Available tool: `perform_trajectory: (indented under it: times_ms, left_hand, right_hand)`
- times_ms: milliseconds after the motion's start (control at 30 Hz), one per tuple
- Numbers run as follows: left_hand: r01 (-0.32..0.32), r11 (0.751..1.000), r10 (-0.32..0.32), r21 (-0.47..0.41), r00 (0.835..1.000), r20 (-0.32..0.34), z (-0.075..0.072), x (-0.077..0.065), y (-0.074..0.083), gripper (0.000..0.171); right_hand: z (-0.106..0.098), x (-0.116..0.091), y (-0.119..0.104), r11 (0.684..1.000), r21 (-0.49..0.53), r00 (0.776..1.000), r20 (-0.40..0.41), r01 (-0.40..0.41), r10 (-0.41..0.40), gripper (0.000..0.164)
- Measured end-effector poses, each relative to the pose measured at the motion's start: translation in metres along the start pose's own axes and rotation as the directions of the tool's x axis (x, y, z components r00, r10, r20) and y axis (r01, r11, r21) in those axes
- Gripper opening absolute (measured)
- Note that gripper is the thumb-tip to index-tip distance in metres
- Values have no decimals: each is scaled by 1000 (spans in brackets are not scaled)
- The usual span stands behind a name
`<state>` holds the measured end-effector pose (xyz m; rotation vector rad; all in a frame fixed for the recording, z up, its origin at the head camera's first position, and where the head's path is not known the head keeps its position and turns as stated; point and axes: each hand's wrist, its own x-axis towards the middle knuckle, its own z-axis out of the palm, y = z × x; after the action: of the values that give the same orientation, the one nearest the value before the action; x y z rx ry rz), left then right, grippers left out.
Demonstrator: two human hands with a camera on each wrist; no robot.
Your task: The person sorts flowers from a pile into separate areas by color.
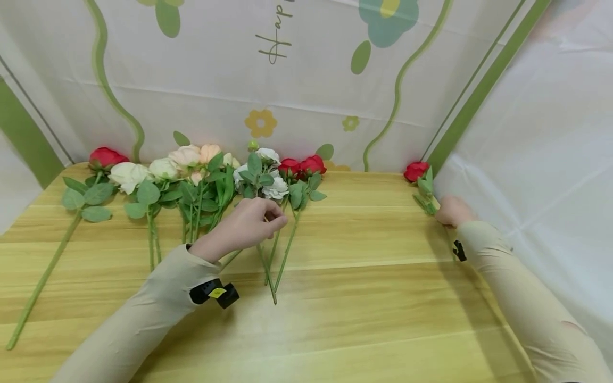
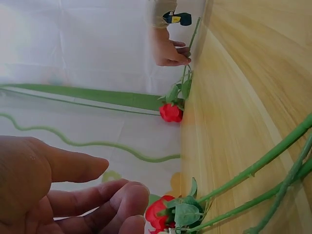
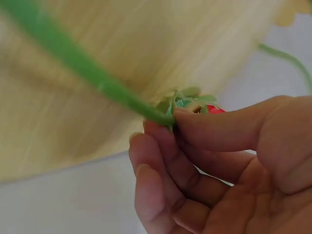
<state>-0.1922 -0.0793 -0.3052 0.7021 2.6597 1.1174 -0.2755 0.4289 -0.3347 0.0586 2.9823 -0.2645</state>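
Observation:
At the table's right edge my right hand (image 1: 454,211) pinches the green stem (image 3: 92,73) of a red rose (image 1: 416,171) between thumb and fingertips. That rose's bloom points to the back of the table. My left hand (image 1: 251,226) hovers over the flowers in the middle, fingers loosely curled and holding nothing. Beneath and beyond it lie white flowers (image 1: 276,187) with green leaves. Two red roses (image 1: 312,165) lie just to its right, their stems crossing toward the front.
Left of the middle, pale peach roses (image 1: 185,157) and cream-white roses (image 1: 129,177) lie in a row. Another red rose (image 1: 107,158) with a long stem is at the far left. A printed white cloth (image 1: 306,80) hangs behind the wooden table (image 1: 364,298).

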Motion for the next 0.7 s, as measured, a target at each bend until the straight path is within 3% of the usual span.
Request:
perform_trajectory:
  times_ms: [133,300,433,533,700]
  left_hand:
    - [11,1000,-10,-8,1000,19,0,0,1,20]
    - [34,999,-33,-18,999,29,-4,-2,0,21]
    - [53,999,-52,-11,998,30,-8,-2,-2,22]
    - [63,998,-63,-6,998,32,-9,-2,-3,23]
    - [63,998,-63,1,997,32,-11,-3,-3,25]
  right_hand:
    - [1,3,4,996,-81,999,-27,-47,45,13]
    - [1,2,-1,994,-97,996,-68,-58,52,24]
    - [0,-2,-11,994,-81,994,-88,-68,61,22]
    - [-3,-7,-24,999,-21,995,-90,-49,47,15]
    - [-9,-22,-63,983,167,989,-137,72,-49,33]
